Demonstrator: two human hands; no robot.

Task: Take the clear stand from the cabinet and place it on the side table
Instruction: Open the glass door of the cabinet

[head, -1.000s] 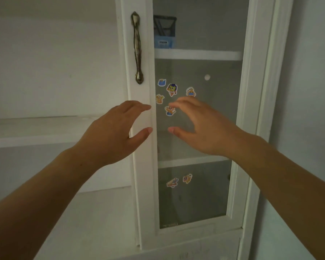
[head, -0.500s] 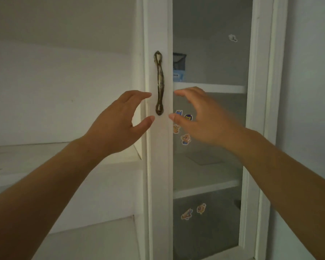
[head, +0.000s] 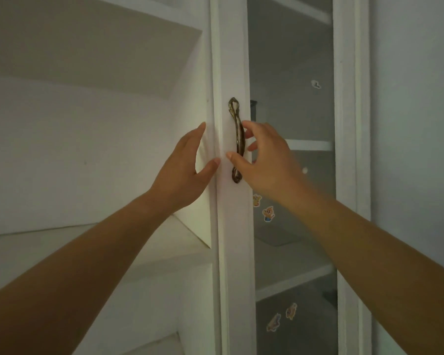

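A white cabinet door [head: 232, 226] with a glass pane is shut in front of me. Its brass handle [head: 237, 139] runs upright on the left stile. My right hand [head: 264, 162] is at the handle, fingers curled loosely behind it and thumb in front, not clamped. My left hand [head: 182, 170] hovers open at the door's left edge, thumb touching the frame. Behind the glass, a faint clear rectangular shape [head: 277, 235], possibly the clear stand, lies on the middle shelf [head: 292, 280].
Cartoon stickers [head: 268, 213] dot the glass. A dark box [head: 253, 108] on the upper shelf is mostly hidden by the stile. An open white shelf bay [head: 87, 247] lies to the left, and a plain wall [head: 415, 124] to the right.
Both hands have risen and closed in on the handle; the right hand's fingers now reach behind it. My view has tilted upward, so the stickers sit lower in frame.
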